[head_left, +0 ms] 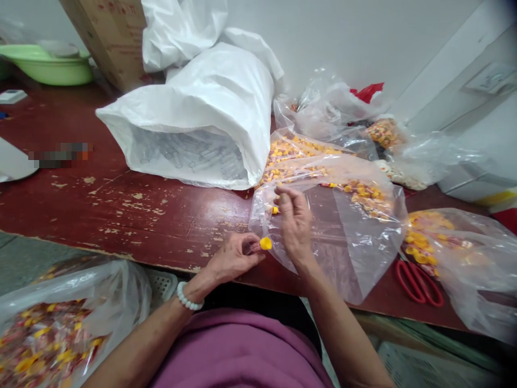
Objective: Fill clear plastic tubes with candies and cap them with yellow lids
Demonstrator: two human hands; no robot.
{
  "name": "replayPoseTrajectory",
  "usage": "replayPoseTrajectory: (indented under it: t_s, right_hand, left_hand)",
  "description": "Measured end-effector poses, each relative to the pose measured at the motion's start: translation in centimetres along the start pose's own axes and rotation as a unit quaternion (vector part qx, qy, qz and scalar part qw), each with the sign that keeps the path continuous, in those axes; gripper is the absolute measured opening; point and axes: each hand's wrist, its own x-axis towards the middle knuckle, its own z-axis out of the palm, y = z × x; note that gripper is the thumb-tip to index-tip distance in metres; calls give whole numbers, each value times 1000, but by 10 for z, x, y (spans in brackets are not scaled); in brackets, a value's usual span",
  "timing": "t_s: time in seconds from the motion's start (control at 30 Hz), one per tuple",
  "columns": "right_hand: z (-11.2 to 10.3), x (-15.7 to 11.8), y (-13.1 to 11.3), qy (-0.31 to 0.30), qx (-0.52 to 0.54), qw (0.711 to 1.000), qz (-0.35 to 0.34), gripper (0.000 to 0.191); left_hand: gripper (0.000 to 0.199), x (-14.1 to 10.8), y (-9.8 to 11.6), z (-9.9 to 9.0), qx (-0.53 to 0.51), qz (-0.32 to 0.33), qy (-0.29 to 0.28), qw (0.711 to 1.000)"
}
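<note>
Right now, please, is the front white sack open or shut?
Open: the front white sack gapes at its mouth, showing clear pieces inside.

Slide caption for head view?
The left hand holds a small yellow-ended reddish piece; the right hand is over a clear plastic bag on a scuffed dark-red table.

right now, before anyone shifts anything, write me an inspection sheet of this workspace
surface: red table, finish worn through in patches
job's things: yellow-ended piece held; similar pieces in and around the clear plastic bag; white sack, mouth open, with clear items inside
clutter: red-handled scissors at right; green basin and cardboard box at far left
hands: left hand pinches the piece; right hand is over the bag, fingers bent, contents cannot be told
cables: nothing seen
surroundings: pale wall behind; lower left, another filled bag beside the table
</note>
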Motion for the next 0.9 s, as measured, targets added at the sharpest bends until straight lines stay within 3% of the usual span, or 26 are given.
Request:
replayPoseTrajectory:
  t_s: [0.07, 0.17, 0.27, 0.33, 0.5, 0.6, 0.73, 0.8, 0.9]
  right_hand:
    - [12, 0, 2, -51, -32, 996, -59, 25]
    - [15, -3, 5, -90, -44, 990, -100, 25]
    - [-6, 1, 17, -22, -71, 995, -67, 24]
    - [-28, 6, 34, -5, -147, 989, -31, 24]
    - [-68, 6, 87, -83, -391, 916, 20, 21]
    - [-72, 3, 97, -77, -389, 917, 35, 23]
    - [-63, 0, 69, -70, -233, 969, 47, 27]
    - [-55, -4, 43, -123, -154, 980, 18, 24]
    - [-41, -11, 7, -240, -121, 959, -87, 18]
  left_hand:
    - [18, -2, 6, 7, 32, 0, -23, 999]
    - [11, -4, 9, 12, -18, -16, -34, 999]
    - [15, -2, 2, 5, -113, -46, 8, 993]
    - [20, -1, -5, -3, -176, -84, 33, 980]
    - [30, -1, -11, -16, -318, -157, 28, 935]
    - [31, -2, -9, -13, -337, -162, 25, 927]
    - [29, 1, -7, -5, -278, -148, 26, 949]
    - [24, 3, -6, -2, -210, -119, 40, 970]
    - [15, 5, -4, 0, -92, -61, 46, 993]
